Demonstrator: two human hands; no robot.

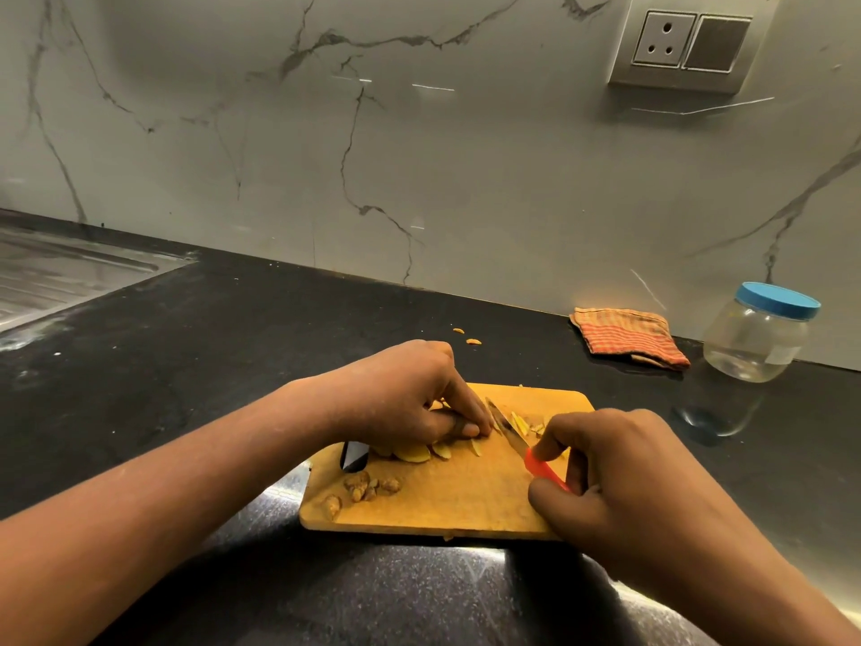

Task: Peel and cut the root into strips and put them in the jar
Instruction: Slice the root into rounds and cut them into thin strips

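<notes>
Left hand point(410, 394): fingers curled, pinches root slices point(419, 452) against the wooden cutting board point(466, 505). Right hand point(619, 468): grips red-handled knife point(522, 442), blade beside left fingertips. Cut strips point(519, 421): right of blade. Blue-lidded jar point(755, 335): stands closed, far right.

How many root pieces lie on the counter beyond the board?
2. One root piece lies on the counter behind the left hand; the second root piece right of it, nearer the cutting board. Hands may hide others.

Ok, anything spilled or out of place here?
Two yellow bits lie on the black counter beyond the cutting board, away from the slices. The jar has its blue lid on.
</notes>
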